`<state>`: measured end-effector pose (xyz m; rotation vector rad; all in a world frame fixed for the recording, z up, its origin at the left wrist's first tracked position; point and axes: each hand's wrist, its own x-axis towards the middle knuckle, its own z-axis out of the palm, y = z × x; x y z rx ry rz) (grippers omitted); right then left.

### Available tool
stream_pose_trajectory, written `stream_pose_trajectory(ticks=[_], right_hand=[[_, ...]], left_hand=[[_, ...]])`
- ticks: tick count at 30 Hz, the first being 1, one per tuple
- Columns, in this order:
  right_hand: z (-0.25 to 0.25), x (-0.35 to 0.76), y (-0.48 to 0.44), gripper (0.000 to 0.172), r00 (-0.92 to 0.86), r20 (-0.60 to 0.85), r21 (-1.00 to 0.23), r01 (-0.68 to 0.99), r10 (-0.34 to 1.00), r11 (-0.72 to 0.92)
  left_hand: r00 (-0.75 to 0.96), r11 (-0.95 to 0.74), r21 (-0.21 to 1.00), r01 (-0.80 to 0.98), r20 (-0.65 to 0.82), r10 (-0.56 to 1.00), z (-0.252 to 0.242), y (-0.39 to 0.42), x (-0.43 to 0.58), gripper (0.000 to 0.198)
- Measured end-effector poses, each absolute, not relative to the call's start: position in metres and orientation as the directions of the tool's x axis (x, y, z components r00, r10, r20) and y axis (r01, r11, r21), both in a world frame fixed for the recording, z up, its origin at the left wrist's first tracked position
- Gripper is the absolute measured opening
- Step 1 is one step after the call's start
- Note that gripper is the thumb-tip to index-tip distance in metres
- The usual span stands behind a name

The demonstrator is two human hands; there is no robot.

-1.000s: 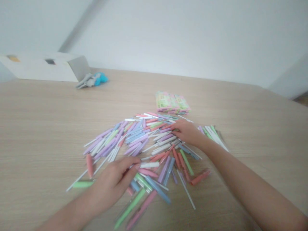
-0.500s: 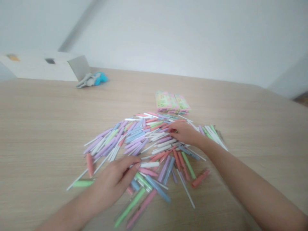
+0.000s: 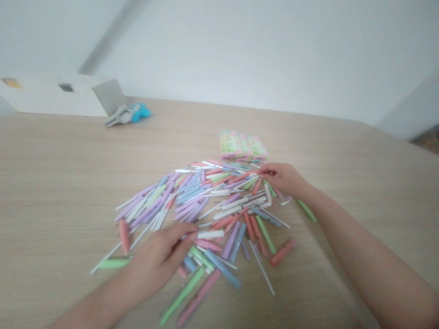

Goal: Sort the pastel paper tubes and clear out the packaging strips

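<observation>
A loose pile of slim pastel pens or pen parts (image 3: 192, 195) in pink, purple, blue, green and white spreads over the wooden table. My left hand (image 3: 161, 256) is at the near left of the pile, thumb and forefinger pinched on the end of a white pen-like stick (image 3: 210, 234). Beneath those fingertips lie a pink piece (image 3: 208, 245) and a green one (image 3: 202, 258). My right hand (image 3: 283, 178) reaches over the pile's far right side, its fingers pinched together among red and white pieces. What they grip, if anything, is too blurred to name.
Behind the pile stands a stack of small green and pink packs (image 3: 243, 145). A white box (image 3: 58, 98) with cutouts sits at the back left, beside grey and blue gloves or cloths (image 3: 128, 114). A pale wall (image 3: 247, 55) rises behind the table (image 3: 370, 192).
My right hand has moved right and slightly away from me across the pile, uncovering pieces near its former place. My left hand stays pinched at the white stick. The view has shifted slightly.
</observation>
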<state>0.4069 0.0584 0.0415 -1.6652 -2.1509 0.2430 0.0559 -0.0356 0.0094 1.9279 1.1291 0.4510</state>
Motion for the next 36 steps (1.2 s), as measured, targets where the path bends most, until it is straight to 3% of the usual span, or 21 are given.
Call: stream_pose_trajectory(ticks=[12,16,19,28,36], right_hand=[[0.020,0.395,0.052,0.018,-0.298,0.097,-0.388,0.867,0.950,0.312],[0.023,0.406,0.060,0.023,-0.230,0.130,-0.285,0.923,0.965,0.258],[0.024,0.410,0.065,0.023,-0.261,0.062,-0.241,0.933,0.963,0.268],[0.027,0.399,0.068,0.023,-0.344,-0.052,-0.302,0.900,0.938,0.313],[0.033,0.390,0.075,0.021,-0.211,-0.124,-0.207,0.961,0.970,0.182]], left_hand=[[0.533,-0.309,0.771,0.557,-0.046,0.845,0.005,-0.034,0.054,0.027],[0.538,-0.304,0.779,0.549,-0.051,0.841,0.006,-0.034,0.055,0.027],[0.545,-0.291,0.783,0.549,-0.072,0.836,0.008,-0.034,0.056,0.027],[0.539,-0.282,0.781,0.557,-0.082,0.838,0.009,-0.035,0.056,0.030],[0.544,-0.257,0.804,0.537,-0.097,0.834,0.005,-0.037,0.055,0.029]])
